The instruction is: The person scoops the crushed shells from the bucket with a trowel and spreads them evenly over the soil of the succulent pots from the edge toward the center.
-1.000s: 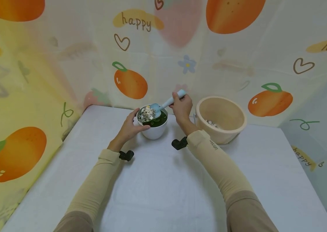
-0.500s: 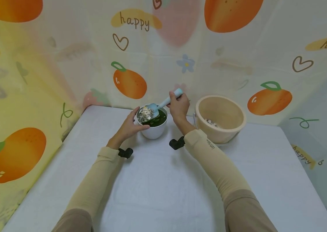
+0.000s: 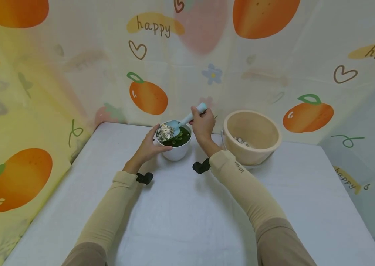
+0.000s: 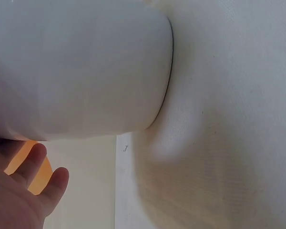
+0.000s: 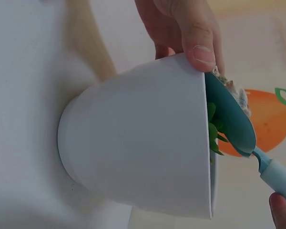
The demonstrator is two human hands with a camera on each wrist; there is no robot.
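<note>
A white plant pot [image 3: 175,153] with a green plant [image 3: 181,139] inside stands upright on the table. My left hand [image 3: 148,145] holds the pot's left side at the rim, its thumb [image 5: 201,52] on the near side and its other fingers round the far side. With my right hand [image 3: 204,125] I grip the pale blue handle of a small trowel [image 5: 236,121]. Its blade lies tilted over the pot's mouth, loaded with light-coloured pebbles [image 3: 165,132]. In the right wrist view, green leaves show under the blade. The soil is mostly hidden.
To the right of the pot is a beige bucket [image 3: 257,157] with some pebbles [image 3: 242,141] in its bottom. A white cloth covers the table [image 3: 174,214]. Behind it hangs a curtain [image 3: 187,77] printed with fruit.
My right hand has moved slightly left, and the trowel's blade has shifted left and a little lower over the pot. My left hand stays on the pot.
</note>
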